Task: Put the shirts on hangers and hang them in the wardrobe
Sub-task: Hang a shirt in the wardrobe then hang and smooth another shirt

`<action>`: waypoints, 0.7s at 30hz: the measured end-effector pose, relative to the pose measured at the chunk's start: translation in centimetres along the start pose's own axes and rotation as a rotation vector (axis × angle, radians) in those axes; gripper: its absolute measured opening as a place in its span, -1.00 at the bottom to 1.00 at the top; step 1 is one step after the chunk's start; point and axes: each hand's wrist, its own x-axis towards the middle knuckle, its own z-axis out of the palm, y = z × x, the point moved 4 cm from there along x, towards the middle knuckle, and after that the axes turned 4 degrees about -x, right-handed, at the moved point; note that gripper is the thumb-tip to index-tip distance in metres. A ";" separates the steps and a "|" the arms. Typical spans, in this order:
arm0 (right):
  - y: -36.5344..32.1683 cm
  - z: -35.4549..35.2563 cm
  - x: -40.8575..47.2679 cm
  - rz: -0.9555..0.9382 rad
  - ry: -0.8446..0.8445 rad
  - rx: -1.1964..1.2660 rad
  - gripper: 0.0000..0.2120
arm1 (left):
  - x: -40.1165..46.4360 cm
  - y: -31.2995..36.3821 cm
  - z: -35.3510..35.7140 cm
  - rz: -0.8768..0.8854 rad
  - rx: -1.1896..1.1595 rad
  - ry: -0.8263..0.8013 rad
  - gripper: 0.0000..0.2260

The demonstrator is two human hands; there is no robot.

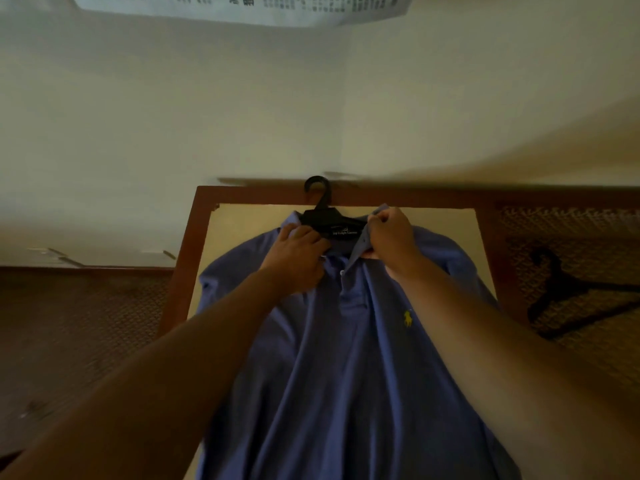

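A blue polo shirt (346,358) with a small yellow logo hangs on a black hanger (323,209). The hanger's hook is caught over the top of a brown wooden frame (187,258). My left hand (298,258) grips the shirt's left collar just below the hanger. My right hand (391,237) pinches the right collar flap and holds it up. The hanger's arms are hidden inside the shirt.
A second dark hanger (561,289) shows through the woven cane panel (571,244) at the right. Another cane panel (76,334) lies at the left. A cream wall rises above, with a printed paper sheet (242,8) at the top.
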 end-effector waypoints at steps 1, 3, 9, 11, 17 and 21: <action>-0.1 0.4 0.1 0.016 0.000 0.011 -0.90 | 0.3 0.0 0.0 -0.014 -0.004 0.015 -0.69; 0.0 0.9 0.3 0.040 0.012 0.038 -0.95 | 1.2 0.1 -0.1 -0.063 -0.024 0.063 -0.76; -0.6 1.2 -2.4 -0.127 0.057 -0.025 -0.89 | 3.4 -0.3 -0.5 -0.247 -0.084 0.138 -0.79; -0.1 0.9 -4.2 -0.231 0.099 -0.173 -0.93 | 2.9 0.0 -0.5 -0.245 -0.073 0.158 -0.75; 3.8 2.6 -7.9 -0.349 -0.003 -0.518 -0.73 | -1.7 2.5 1.1 -0.343 -0.285 0.275 -0.67; 4.3 3.1 -7.4 -0.285 0.005 -0.615 -0.65 | -3.5 4.3 3.3 -0.310 -0.518 0.276 -0.80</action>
